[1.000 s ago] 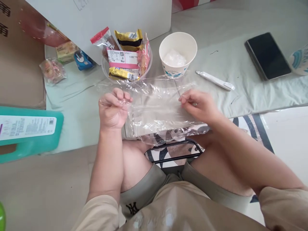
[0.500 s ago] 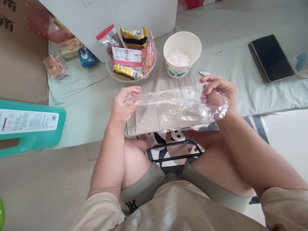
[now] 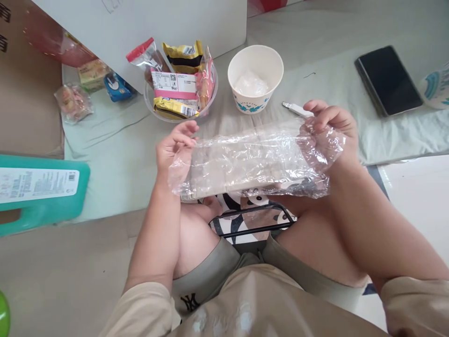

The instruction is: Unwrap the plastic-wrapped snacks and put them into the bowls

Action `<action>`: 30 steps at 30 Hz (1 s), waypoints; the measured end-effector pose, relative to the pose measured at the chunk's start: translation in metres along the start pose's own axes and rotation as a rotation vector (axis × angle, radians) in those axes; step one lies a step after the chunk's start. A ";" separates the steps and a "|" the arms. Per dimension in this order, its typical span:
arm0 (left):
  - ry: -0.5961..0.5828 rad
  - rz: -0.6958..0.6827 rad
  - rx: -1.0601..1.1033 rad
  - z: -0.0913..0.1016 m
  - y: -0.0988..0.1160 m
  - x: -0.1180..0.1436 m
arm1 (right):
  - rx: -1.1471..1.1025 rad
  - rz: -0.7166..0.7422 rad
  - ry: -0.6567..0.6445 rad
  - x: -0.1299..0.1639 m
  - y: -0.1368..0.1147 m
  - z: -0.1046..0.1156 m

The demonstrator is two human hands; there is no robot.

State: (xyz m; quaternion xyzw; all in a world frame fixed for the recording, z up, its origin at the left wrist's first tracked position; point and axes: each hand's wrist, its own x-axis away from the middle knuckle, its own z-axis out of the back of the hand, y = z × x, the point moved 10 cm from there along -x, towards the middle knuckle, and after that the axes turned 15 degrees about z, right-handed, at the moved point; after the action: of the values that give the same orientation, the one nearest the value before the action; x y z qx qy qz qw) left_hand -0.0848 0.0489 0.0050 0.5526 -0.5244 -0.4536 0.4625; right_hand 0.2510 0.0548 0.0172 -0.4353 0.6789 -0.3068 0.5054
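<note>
One teal jug (image 3: 42, 189) at the left edge, lying flat, white label with barcode, print too small to read. Behind it, brown cardboard (image 3: 24, 93) with dark characters, cut off by the frame. Three loose snack packs beside the white box (image 3: 140, 23): pink one (image 3: 73, 102), yellowish one (image 3: 91, 75), blue one (image 3: 118, 87). One clear bowl (image 3: 151, 104) holds roughly five packets; the white-and-pink one (image 3: 174, 84) shows a barcode and QR code, text unreadable.

Left hand (image 3: 173, 147) has fingers loosely curled on the left end of one clear plastic bag (image 3: 245, 161), film draped over the palm. The bag is stretched flat between both hands, above the front edge of the cloth-covered table (image 3: 115, 164), over the knees. Right hand (image 3: 331, 128) is closed, bunching the bag's right end in its fingers.

One paper cup (image 3: 255, 77), blue print, clear plastic inside. One white pen (image 3: 297, 109) just behind the right hand. One black phone (image 3: 388, 79), screen off, well clear to the right. Bare cloth between bowl and left hand. Shorts (image 3: 191, 302) carry an "NY" logo.
</note>
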 end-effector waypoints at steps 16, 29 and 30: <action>0.091 0.390 0.125 0.009 -0.021 -0.002 | 0.089 -0.125 0.085 -0.001 0.007 0.014; -0.059 0.438 -0.021 0.006 -0.037 0.000 | 0.427 -0.390 -0.238 0.021 0.009 0.000; -0.079 0.440 -0.055 0.005 -0.039 0.001 | 0.481 -0.417 -0.351 0.026 0.012 -0.003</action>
State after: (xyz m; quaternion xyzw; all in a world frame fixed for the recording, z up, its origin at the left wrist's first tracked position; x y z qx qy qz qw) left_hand -0.0837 0.0485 -0.0340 0.3937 -0.6376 -0.3771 0.5443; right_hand 0.2418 0.0362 -0.0032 -0.4790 0.3869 -0.4748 0.6289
